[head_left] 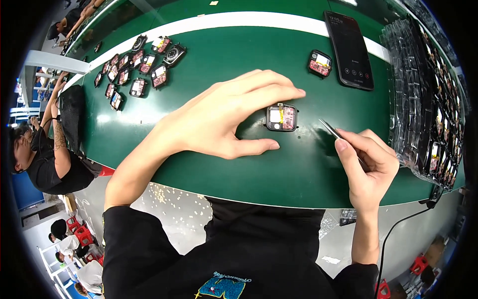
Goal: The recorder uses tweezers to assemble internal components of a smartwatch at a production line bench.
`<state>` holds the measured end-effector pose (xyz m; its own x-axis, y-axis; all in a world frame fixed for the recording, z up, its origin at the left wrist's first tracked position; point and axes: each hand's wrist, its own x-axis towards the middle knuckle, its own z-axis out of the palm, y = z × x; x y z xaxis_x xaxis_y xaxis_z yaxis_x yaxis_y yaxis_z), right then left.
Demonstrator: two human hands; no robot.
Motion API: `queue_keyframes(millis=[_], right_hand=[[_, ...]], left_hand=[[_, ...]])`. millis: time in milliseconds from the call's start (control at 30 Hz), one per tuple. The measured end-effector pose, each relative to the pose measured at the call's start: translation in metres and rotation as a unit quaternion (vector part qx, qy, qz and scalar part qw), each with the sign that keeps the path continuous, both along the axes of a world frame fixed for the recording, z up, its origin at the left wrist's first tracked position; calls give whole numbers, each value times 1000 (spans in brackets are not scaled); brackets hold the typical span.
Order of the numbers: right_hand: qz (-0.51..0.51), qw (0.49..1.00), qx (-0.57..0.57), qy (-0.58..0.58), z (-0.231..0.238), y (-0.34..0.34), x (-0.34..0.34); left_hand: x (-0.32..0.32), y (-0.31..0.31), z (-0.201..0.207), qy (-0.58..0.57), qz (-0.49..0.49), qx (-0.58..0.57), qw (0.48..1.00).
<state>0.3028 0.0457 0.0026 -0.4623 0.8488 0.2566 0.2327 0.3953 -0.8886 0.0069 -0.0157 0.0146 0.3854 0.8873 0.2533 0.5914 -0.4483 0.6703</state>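
A smartwatch case (pixel 282 118) lies on the green table with its inside facing up, showing a white block, a yellow strip and a reddish circuit board. My left hand (pixel 226 112) hovers around its left side, thumb and fingers spread apart, with nothing held. To the right of the case, my right hand (pixel 368 162) pinches a pair of metal tweezers (pixel 328 128). The tweezers' tips point up and left toward the case, a short way from it. Another opened watch case (pixel 319 64) lies farther back, beside the phone.
Several watch cases (pixel 138 87) are scattered at the far left. A black phone (pixel 349 52) lies at the back right. Stacked clear plastic trays (pixel 406 94) with watch parts line the right edge. A co-worker (pixel 59 159) sits at left; a black cable (pixel 393 229) hangs at right.
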Motion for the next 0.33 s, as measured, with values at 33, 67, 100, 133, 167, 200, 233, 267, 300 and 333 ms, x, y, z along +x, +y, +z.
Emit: queue_keyframes(millis=[33,67,100,133,167,200,233,267,300,333], right_hand=[[1,1000,-4,6,2,-1,-1],[-6,1000,-8,0,3,-1,-1],[-9,1000,-8,-3,3,-2,0],[-10,1000,-9,-3,3,-1,-1],[-4,1000,-12,-8,6,-1,-3],[-7,1000,-17,-11,6,0,-4],[5,1000,-17,-13,4,1,-4],[17,1000,-18,-14,4,2,-6],[35,999,-24,-29,9,3,-7],[54,998,-38,-16,7,3,-9]], left_hand=[[-1,0,-2,31,14,22,999],[-3,0,-4,62,29,44,997],[-5,3,-8,70,23,62,995],[-6,3,-7,76,12,60,995],[-6,4,-8,71,13,54,996],[-7,5,-9,65,14,47,997],[-6,5,-9,61,14,32,998],[-5,4,-8,58,12,27,998],[-4,1,-6,43,17,-12,999],[-1,-1,-4,26,20,-51,998]])
